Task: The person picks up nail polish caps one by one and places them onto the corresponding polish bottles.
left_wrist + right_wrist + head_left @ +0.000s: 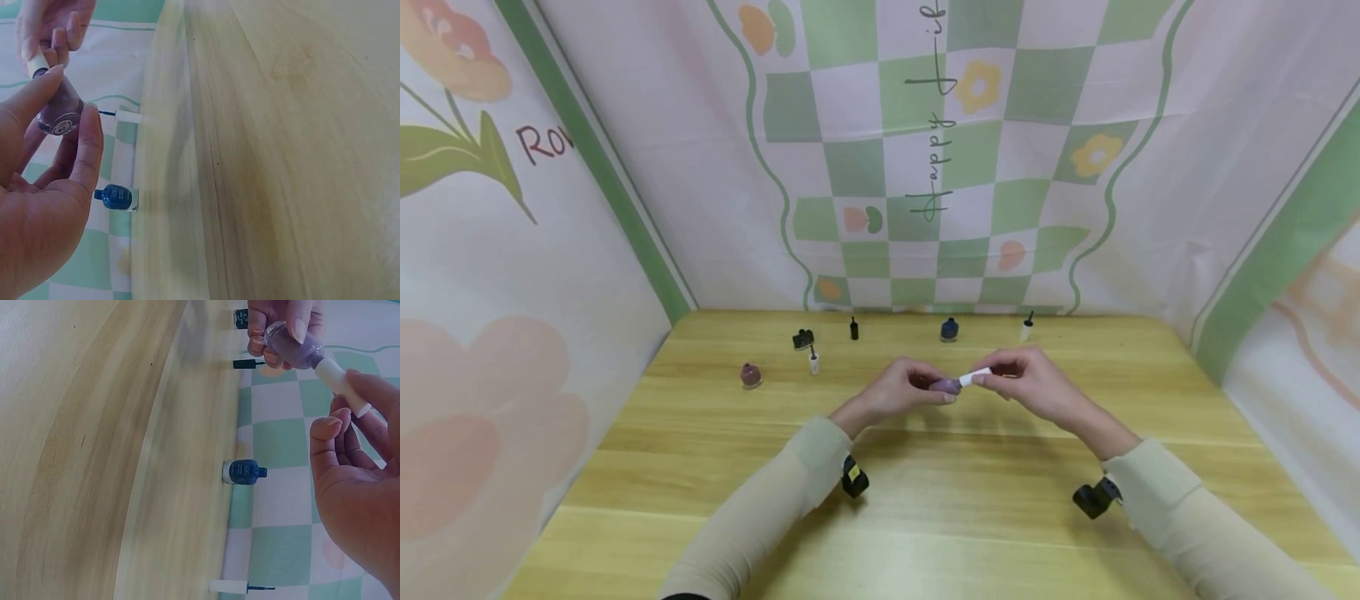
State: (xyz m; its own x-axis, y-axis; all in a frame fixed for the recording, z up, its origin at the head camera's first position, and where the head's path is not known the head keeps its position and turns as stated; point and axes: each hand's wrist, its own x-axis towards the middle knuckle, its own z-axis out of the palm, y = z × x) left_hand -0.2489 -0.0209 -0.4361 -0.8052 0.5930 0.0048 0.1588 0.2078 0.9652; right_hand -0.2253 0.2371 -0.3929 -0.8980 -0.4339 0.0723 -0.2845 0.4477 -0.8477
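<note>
Two hands are meeting above the desk (970,533). Your left hand (901,388) is gripping a purple bottle (946,386), fingers curling round its body; your right hand (1036,385) is pinching a white cap (975,377) with thumb and fingers. The bottle is tilting nearly sideways, its neck pointing between 2 and 3 o'clock, and the cap is sitting at that neck. Taking the purple bottle as clock centre, head view: a blue bottle (950,331) is standing at 12, near the far edge. A white brush cap (1026,331) is standing brush-up at 2. A black brush cap (853,330) is standing brush-up at 10, and a black bottle (802,340) is sitting between 9 and 10. A second white brush cap (814,363) is standing at 9, near the black bottle; a mauve bottle (750,377) is standing farther out at 9. Behind everything, a green-checked cloth (910,167) is hanging at 12.
</note>
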